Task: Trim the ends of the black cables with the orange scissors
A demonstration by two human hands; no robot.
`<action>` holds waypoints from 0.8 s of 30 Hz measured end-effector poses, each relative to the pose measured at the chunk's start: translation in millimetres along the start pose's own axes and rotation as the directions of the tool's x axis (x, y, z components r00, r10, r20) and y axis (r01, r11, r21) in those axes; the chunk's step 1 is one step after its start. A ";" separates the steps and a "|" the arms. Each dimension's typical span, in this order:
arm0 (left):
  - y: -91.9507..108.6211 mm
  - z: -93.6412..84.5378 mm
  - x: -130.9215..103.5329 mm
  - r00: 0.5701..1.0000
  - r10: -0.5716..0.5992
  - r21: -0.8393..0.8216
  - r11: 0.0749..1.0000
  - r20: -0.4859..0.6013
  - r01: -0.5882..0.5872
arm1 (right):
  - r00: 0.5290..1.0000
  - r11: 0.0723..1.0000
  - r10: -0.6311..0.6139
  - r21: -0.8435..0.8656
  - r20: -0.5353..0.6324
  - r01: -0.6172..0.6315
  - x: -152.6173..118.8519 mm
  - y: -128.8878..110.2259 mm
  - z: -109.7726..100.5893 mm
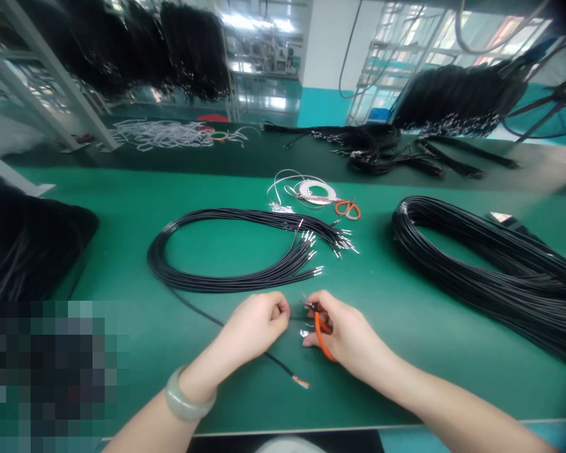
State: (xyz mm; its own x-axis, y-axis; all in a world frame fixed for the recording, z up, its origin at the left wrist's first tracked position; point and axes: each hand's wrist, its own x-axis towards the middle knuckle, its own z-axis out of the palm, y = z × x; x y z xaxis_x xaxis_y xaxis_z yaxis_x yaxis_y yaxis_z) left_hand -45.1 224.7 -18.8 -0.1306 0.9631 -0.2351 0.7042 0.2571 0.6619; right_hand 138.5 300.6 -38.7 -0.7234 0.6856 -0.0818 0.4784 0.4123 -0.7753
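Note:
My left hand (pixel 264 319) is closed in a pinch above the green table, and what its fingers hold is hidden. Just right of it, my right hand (pixel 342 327) is wrapped round scissors (pixel 319 328) with orange handles, whose tips point toward the left fingers. A small white scrap (pixel 304 333) shows by my right thumb. Passing beneath my left wrist, a single black cable (pixel 200 311) ends in bared coloured wires (pixel 302 382) below the hands. Beyond them lies a coil of black cables (pixel 158 258) with its white-tipped ends gathered toward the right.
Behind the coil are a white roll of thin strip (pixel 327 200) and a second orange-handled pair of scissors (pixel 353 217). A thicker black cable coil (pixel 434 264) lies right. Dark cables (pixel 38 233) heap at left. White strips (pixel 160 134) and more cables (pixel 382 135) line the back.

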 end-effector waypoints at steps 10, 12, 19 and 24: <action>-5.2 9.4 6.6 0.945 0.022 0.068 0.998 -0.326 0.000 | 0.987 0.996 -0.087 -0.004 0.135 0.089 28.6 -10.0 -19.7; -5.8 11.9 6.9 0.943 0.029 0.096 0.995 -0.331 0.003 | 0.978 0.977 -0.209 -0.045 -0.004 0.208 66.8 -16.9 -35.0; -8.4 13.6 7.9 0.955 0.055 0.085 0.996 -0.292 -0.032 | 0.955 0.951 -0.259 -0.209 -0.143 0.227 239.4 -25.3 -56.3; -14.5 14.9 9.2 0.930 0.103 0.113 0.991 -0.354 -0.067 | 0.956 0.948 -0.248 -0.242 -0.159 0.206 276.2 -14.1 -49.1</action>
State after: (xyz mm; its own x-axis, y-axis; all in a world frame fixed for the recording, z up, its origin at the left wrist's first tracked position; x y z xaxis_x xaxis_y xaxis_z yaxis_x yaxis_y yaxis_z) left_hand -46.1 228.6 -41.1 -0.2960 0.9498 0.1015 0.7858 0.1817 0.5911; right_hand -43.6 513.6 -19.6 -0.7305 0.6486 0.2139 0.4253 0.6771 -0.6005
